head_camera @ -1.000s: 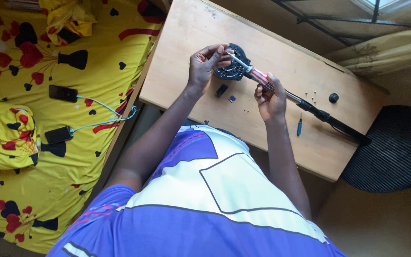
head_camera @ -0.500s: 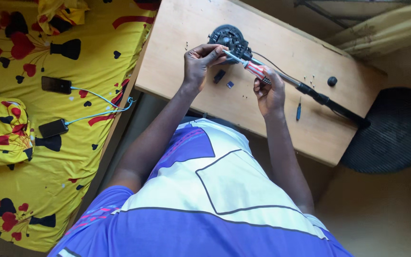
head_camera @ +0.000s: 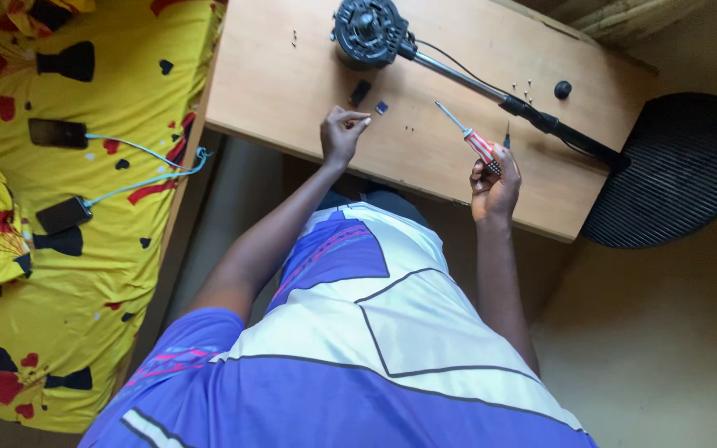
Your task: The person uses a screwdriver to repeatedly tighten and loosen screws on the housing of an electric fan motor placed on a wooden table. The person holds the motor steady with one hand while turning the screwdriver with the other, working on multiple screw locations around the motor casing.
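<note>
Red-and-white-handled screwdriver (head_camera: 476, 143): held by its handle, metal shaft angled up-left over the wooden table. Small pale screw-like piece (head_camera: 366, 121): pinched between fingertips above the table edge.

Looks like we're in a bedroom at home, doubling as a repair corner. A bed (head_camera: 85, 274) with a yellow sheet dotted in red and black shapes sits right against the wooden surface (head_camera: 292, 83), and two phones (head_camera: 58, 133) lie on it with charging cables (head_camera: 139, 158) plugged in. On the surface we've got a stripped fan motor (head_camera: 365, 31), loose screws (head_camera: 522, 85) and a screwdriver (head_camera: 470, 137).
</note>
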